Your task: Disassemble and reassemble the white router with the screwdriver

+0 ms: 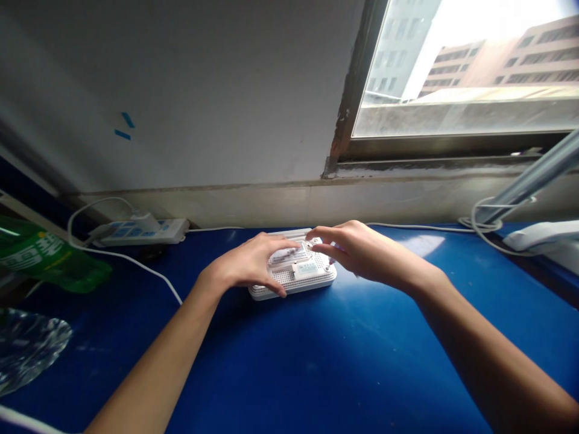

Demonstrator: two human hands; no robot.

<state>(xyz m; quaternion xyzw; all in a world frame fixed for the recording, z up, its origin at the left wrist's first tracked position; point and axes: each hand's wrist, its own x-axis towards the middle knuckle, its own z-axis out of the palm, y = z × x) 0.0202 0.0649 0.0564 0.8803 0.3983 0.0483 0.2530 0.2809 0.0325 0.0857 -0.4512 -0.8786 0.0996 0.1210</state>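
Observation:
A flat white plastic box (289,284) with rounded corners, rows of small vent holes and a printed label (305,269) lies on the blue tabletop. Its exact kind is unclear. My left hand (251,260) grips it from the left, thumb on the near edge and index finger across the top; the other fingers are hidden behind. Over the box's far right corner, my right hand (350,247) bends thumb and index finger close together by a small round fitting. Whatever sits between those fingertips is too small to make out.
A white power strip (169,231) with a plug and cable (154,272) stands at the back left. A green bottle (54,259) and crinkled clear plastic (31,346) lie at the left. On the right are a metal pole (529,178) and coiled white cable (482,224). The wall borders the table's back.

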